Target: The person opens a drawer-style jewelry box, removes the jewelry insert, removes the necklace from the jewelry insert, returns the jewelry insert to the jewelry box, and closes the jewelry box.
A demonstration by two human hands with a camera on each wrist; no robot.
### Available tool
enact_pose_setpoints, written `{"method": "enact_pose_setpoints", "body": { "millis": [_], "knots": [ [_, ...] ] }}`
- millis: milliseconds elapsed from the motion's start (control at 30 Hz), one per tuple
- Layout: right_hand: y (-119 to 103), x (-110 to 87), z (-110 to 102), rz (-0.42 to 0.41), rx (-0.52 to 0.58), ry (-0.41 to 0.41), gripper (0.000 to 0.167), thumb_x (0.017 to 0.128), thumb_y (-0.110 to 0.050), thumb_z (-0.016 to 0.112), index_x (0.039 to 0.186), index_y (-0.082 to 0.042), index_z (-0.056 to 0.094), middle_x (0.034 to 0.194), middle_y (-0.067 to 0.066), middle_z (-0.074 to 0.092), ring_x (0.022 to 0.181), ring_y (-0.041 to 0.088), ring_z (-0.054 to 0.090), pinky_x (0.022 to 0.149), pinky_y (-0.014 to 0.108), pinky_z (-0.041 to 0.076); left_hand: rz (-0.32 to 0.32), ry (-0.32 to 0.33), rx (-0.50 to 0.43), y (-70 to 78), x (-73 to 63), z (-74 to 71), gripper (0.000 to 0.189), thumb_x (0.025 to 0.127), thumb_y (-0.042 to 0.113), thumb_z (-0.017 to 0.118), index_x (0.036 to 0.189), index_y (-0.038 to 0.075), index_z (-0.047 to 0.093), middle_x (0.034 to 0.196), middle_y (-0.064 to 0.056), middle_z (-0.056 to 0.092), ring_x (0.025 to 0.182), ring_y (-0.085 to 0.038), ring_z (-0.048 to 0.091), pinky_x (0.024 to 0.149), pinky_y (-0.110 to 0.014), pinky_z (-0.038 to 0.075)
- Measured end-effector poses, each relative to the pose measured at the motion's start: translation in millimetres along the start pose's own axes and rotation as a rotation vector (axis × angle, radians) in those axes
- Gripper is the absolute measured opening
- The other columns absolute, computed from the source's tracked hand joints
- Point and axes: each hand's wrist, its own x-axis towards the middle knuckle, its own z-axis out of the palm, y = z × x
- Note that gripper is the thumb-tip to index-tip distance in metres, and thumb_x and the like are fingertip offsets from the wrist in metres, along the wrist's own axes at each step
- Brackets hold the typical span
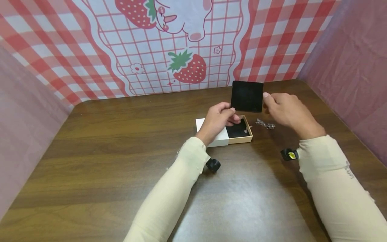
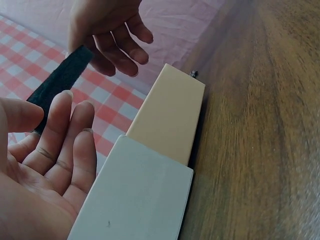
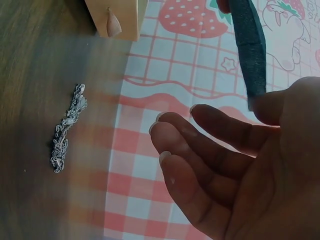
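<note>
- Fingers of the left hand (image 1: 215, 118): thumb and index nearly together, gripping the lower-left corner of the black pad (image 1: 247, 96); the others bend loosely below.
- On the right hand (image 1: 288, 109) I get thumb and forefinger pinching the pad's right edge, remaining fingers loosely spread.
- Pad: thin, square, held up between both hands, above the box (image 1: 222, 141) and toward its far side from my head view.
- Box: partly slid open, tan drawer (image 1: 241, 139) jutting from the right end of the white sleeve (image 2: 135, 192); left hand is over it.
- Black insert (image 1: 235, 130) sits in the box's drawer; small pale bit on top, too small for me to tell.
- Pull tab (image 3: 114, 24): pale, at the box's right end.
- Silver chain (image 1: 265, 124): bunched on the tabletop (image 1: 121, 161), just right of the box, not touching.
- Strawberry-print cloth (image 1: 190, 69) rises beyond the box.
</note>
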Motion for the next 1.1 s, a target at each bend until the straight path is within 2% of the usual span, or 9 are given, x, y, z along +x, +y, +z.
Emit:
{"method": "enact_pose_setpoints", "body": {
  "millis": [133, 400, 600, 700, 1000, 1100],
  "knots": [
    [-1.3, -0.7, 0.0, 0.000, 0.015, -0.001, 0.068, 0.106, -0.055, 0.021, 0.111, -0.002, 0.065, 0.108, 0.020, 0.069, 0.100, 0.038, 0.060, 0.086, 0.061, 0.043, -0.003, 0.000, -0.001, 0.6, -0.8, -0.6, 0.018, 0.104, 0.013, 0.055, 0.110, -0.002, 0.062, 0.085, -0.010, 0.072, 0.083, -0.020, 0.071, 0.077, -0.034, 0.057],
    [-5.2, 1.9, 3.5, 0.003, 0.027, -0.009, 0.073, 0.104, -0.060, 0.022, 0.104, 0.000, 0.063, 0.096, 0.019, 0.065, 0.091, 0.038, 0.058, 0.080, 0.057, 0.043, -0.003, -0.001, 0.007, 0.9, -1.4, -0.6, 0.016, 0.103, 0.013, 0.055, 0.109, 0.000, 0.063, 0.085, -0.010, 0.072, 0.082, -0.020, 0.071, 0.076, -0.033, 0.057],
    [-8.3, 1.9, 5.6, 0.017, 0.163, -0.066, 0.070, 0.103, -0.061, 0.031, 0.113, 0.003, 0.060, 0.090, 0.018, 0.067, 0.083, 0.033, 0.063, 0.069, 0.043, 0.047, -0.003, -0.006, 0.008, 2.8, -1.7, 1.9, 0.015, 0.103, 0.012, 0.055, 0.106, 0.000, 0.064, 0.083, -0.010, 0.072, 0.080, -0.019, 0.071, 0.076, -0.036, 0.057],
    [-10.0, 1.2, 6.4, 0.034, 0.229, -0.091, 0.070, 0.102, -0.061, 0.035, 0.114, 0.004, 0.058, 0.089, 0.017, 0.070, 0.079, 0.031, 0.068, 0.064, 0.040, 0.052, -0.002, -0.002, 0.013, 3.6, -2.4, 1.4, 0.015, 0.103, 0.012, 0.055, 0.105, 0.001, 0.064, 0.082, -0.010, 0.072, 0.080, -0.019, 0.071, 0.076, -0.036, 0.057],
    [-9.6, 0.3, 7.7, 0.066, 0.261, -0.052, 0.069, 0.099, -0.063, 0.041, 0.111, 0.003, 0.052, 0.085, 0.016, 0.071, 0.072, 0.026, 0.068, 0.060, 0.037, 0.051, 0.008, 0.002, 0.056, 8.0, -4.6, 2.0, 0.015, 0.103, 0.014, 0.056, 0.107, 0.001, 0.065, 0.082, -0.008, 0.072, 0.081, -0.018, 0.071, 0.078, -0.038, 0.057],
    [-10.9, 0.4, 8.2, 0.066, 0.256, -0.054, 0.069, 0.099, -0.064, 0.041, 0.110, 0.003, 0.053, 0.086, 0.016, 0.072, 0.072, 0.025, 0.068, 0.060, 0.037, 0.051, 0.002, 0.003, 0.074, 8.9, -5.3, 0.5, 0.018, 0.103, 0.013, 0.056, 0.108, -0.001, 0.064, 0.082, -0.007, 0.072, 0.081, -0.018, 0.071, 0.076, -0.035, 0.057]
  ]
}}
